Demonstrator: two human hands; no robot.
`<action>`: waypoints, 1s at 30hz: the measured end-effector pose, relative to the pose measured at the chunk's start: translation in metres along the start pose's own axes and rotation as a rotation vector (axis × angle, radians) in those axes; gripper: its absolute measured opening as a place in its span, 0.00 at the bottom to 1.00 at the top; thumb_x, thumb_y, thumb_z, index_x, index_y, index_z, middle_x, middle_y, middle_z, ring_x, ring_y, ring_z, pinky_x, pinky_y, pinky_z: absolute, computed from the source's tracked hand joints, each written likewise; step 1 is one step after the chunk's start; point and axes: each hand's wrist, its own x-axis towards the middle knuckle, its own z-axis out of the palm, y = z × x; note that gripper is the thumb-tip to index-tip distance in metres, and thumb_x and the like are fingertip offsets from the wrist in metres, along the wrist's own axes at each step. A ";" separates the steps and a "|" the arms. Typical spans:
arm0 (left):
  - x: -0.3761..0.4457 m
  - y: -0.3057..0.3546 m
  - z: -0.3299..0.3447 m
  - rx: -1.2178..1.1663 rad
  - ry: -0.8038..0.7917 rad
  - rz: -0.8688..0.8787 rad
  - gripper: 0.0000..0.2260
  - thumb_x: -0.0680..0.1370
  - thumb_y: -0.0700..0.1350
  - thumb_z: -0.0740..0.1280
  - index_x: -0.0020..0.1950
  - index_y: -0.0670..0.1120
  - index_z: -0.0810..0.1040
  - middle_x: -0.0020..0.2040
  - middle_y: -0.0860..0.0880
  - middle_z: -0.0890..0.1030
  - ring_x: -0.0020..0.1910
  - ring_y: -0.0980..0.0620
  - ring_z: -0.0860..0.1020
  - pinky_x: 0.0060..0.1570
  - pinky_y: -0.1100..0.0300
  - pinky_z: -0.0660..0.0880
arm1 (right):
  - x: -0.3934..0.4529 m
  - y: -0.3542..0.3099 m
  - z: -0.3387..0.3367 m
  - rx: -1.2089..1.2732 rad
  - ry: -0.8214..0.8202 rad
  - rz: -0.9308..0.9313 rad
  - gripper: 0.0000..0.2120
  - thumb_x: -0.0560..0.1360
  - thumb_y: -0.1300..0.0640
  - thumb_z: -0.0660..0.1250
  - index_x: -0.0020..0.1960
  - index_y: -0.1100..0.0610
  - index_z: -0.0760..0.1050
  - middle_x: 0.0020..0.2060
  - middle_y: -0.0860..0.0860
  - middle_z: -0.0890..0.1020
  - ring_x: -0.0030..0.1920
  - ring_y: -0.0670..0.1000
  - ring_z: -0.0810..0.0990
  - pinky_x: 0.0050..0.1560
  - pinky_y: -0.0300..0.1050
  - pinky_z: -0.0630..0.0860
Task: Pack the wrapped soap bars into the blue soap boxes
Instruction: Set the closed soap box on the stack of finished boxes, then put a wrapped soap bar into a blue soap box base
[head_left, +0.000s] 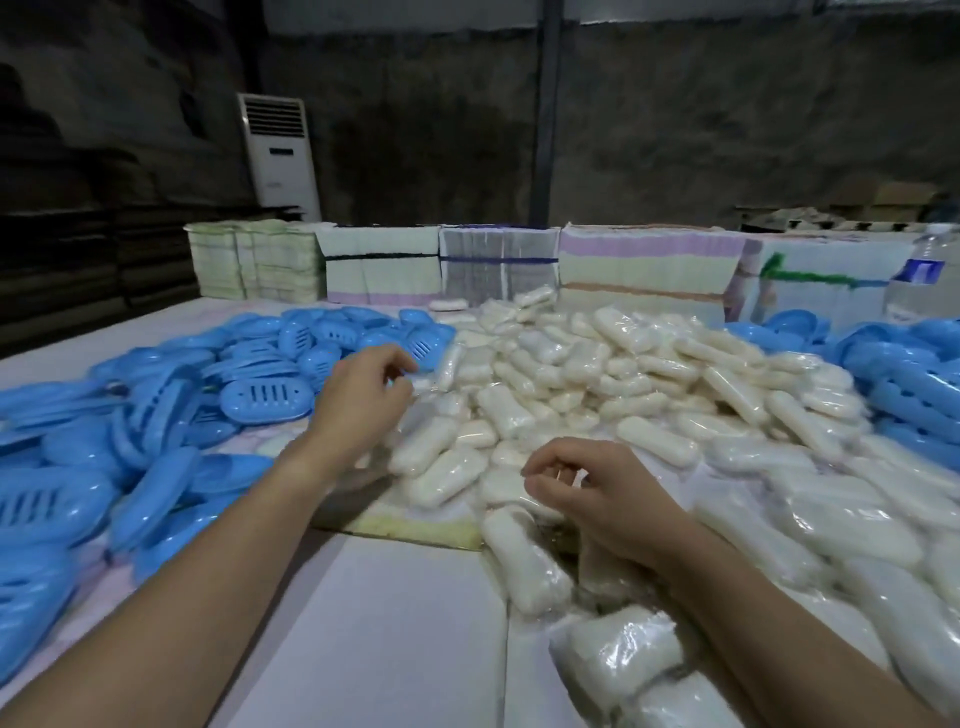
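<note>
A big heap of white soap bars in clear wrap (613, 384) covers the middle and right of the table. Blue oval soap boxes and slotted trays (156, 395) are piled at the left, and more blue boxes (904, 374) lie at the far right. My left hand (363, 400) hovers where the blue pile meets the soap heap, fingers loosely curled, holding nothing I can see. My right hand (597, 493) hangs just above the near soap bars with its fingers curled loosely and nothing in them.
Bundled stacks of flat packaging (519, 265) line the table's far edge. A clear water bottle (919, 275) stands at the far right. A white standing air conditioner (278, 156) is against the back wall. Bare white tabletop (395, 623) lies between my forearms.
</note>
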 end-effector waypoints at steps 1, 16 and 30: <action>0.014 -0.014 -0.002 0.042 0.011 -0.067 0.08 0.75 0.42 0.66 0.48 0.56 0.77 0.44 0.56 0.80 0.49 0.49 0.78 0.47 0.56 0.71 | 0.000 0.000 0.001 -0.033 -0.006 -0.003 0.04 0.73 0.60 0.73 0.43 0.52 0.83 0.32 0.46 0.79 0.35 0.44 0.75 0.40 0.35 0.71; 0.079 -0.096 0.010 0.447 -0.472 -0.438 0.34 0.74 0.63 0.68 0.75 0.50 0.62 0.72 0.44 0.70 0.69 0.41 0.69 0.67 0.45 0.69 | 0.003 0.001 0.000 -0.079 -0.035 0.013 0.07 0.73 0.58 0.71 0.42 0.47 0.81 0.34 0.41 0.80 0.36 0.42 0.77 0.39 0.32 0.70; 0.012 0.039 0.017 -0.546 -0.168 -0.191 0.42 0.70 0.48 0.80 0.77 0.62 0.60 0.58 0.50 0.73 0.49 0.53 0.78 0.42 0.64 0.75 | 0.005 0.001 -0.008 -0.140 0.202 0.018 0.10 0.72 0.60 0.72 0.39 0.44 0.80 0.33 0.41 0.81 0.39 0.44 0.77 0.40 0.37 0.71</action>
